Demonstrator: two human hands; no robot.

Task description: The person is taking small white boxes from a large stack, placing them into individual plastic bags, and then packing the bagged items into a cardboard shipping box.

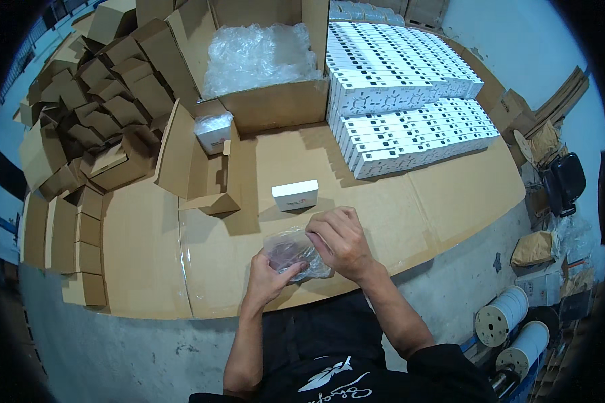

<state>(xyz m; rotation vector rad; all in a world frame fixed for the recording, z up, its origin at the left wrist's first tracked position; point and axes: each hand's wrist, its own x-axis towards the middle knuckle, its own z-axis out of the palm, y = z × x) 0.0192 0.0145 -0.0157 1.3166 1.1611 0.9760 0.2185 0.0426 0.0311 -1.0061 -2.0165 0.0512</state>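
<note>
Head view: left hand [265,277] and right hand [341,242] hold wrap [286,250] by the counter's [141,262] near edge, white box [295,196] crosswise beyond, nearer the right.

Left hand [267,277] and right hand [343,243]: two in all, both yours.
Plastic bag [286,247]: one, between your hands.
Loose white box [295,197]: one, alone on the table before you.
Wrapped white box [215,138]: one, to your left.
Open brown box [175,154]: one around that wrapped box.
Big carton [275,107]: one, across from you.
Clear plastic heap [259,59]: one, its pieces too tangled for you to count.
Stacked white boxes [390,101]: dozens in two stepped blocks at your right, exact number hidden.
Piled brown boxes [107,107]: more than ten at your left, overlapping beyond a sure total.
Reels [501,316]: two, at your lower right.
Table [148,269]: one.
</note>
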